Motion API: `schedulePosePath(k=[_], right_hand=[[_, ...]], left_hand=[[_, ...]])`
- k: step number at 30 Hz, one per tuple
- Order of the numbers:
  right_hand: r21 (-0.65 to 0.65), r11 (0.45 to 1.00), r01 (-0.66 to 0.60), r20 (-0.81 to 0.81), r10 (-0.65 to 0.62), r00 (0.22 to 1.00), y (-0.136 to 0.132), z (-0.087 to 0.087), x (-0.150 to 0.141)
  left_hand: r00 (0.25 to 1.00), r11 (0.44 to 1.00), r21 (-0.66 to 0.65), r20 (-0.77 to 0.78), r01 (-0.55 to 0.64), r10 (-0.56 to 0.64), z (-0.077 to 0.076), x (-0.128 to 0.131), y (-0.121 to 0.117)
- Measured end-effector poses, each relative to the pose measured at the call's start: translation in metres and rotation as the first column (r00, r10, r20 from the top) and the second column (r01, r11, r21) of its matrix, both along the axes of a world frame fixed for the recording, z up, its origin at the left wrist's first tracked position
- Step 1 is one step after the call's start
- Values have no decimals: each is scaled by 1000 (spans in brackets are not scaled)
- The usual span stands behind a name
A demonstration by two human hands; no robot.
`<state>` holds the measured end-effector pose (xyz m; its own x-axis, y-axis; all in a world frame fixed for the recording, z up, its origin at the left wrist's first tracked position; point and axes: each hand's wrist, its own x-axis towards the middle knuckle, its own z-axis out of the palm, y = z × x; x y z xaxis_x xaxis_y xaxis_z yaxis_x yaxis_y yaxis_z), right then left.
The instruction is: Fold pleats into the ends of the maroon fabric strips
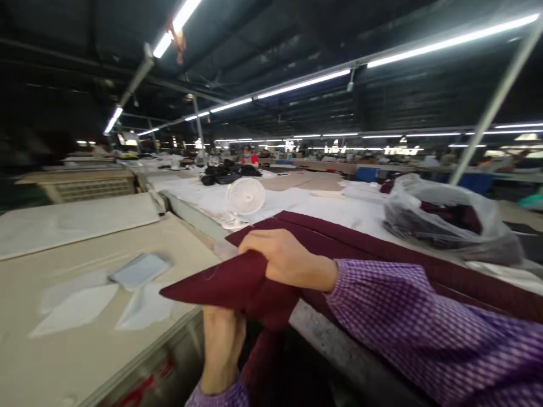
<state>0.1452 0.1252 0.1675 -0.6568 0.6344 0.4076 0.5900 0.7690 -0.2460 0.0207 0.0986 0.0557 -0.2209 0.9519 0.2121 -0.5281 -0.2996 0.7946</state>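
A pointed piece of maroon fabric (224,282) is lifted at the table's near edge. My right hand (282,257) grips its upper side, fingers curled over the cloth. From below, my left hand (223,333) reaches up to the same piece; its fingers are hidden behind the cloth. More maroon fabric (339,243) lies flat on the table past my right hand, in long layers stretching to the right.
A small white fan (246,196) stands on the white-covered table (292,198). At right sits a clear plastic bag (449,217) with dark cloth inside. On the left table (169,243) lie white sheets (76,308) and a grey flat object (139,270). A person (250,157) is far back.
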Motion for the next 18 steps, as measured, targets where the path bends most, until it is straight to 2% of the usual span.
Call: schedulePosePath(k=[2,3,4,5,7,8,9,10,12,13,15,17,18], right_hand=[[-208,978,-23,-145,-8,989,-1,-4,-1],[-255,966,-32,-169,-12,986,-2,-7,-2],[-231,973,-25,-144,-9,990,-3,-9,-2],[-148,989,-9,-80,-3,997,-3,-11,-2],[73,997,24,60,-29,998,-1,-15,-1],[123,992,35,80,-45,996,0,-16,-1],[105,993,52,50,-58,997,2,-17,-2],[28,998,63,-12,-63,998,5,-17,-2],[-157,985,70,-132,-91,987,9,-19,-4],[-187,979,82,-141,-109,984,10,-20,-4],[-69,992,110,-63,-114,991,12,-21,-6],[98,993,68,39,-73,997,11,-22,-7],[119,992,39,51,-46,998,11,-22,-8]], left_hand=[[991,992,41,-47,-120,122,-2,0,3],[983,984,66,-71,-163,168,-3,0,3],[979,980,76,-72,-183,189,-5,1,4],[983,982,69,-34,-177,179,-7,2,5],[984,993,3,136,-114,112,-10,3,8],[976,997,-28,205,-71,75,-11,3,9],[973,998,-45,227,-42,51,-11,3,9],[980,998,-39,192,-44,51,-11,2,9],[996,996,39,28,-86,85,-7,-2,9],[995,992,84,-15,-94,95,-6,-3,8],[996,995,84,66,-60,55,-4,-4,9],[979,1000,14,203,-28,25,-6,-3,10],[975,999,-14,217,-36,38,-8,-2,11]])
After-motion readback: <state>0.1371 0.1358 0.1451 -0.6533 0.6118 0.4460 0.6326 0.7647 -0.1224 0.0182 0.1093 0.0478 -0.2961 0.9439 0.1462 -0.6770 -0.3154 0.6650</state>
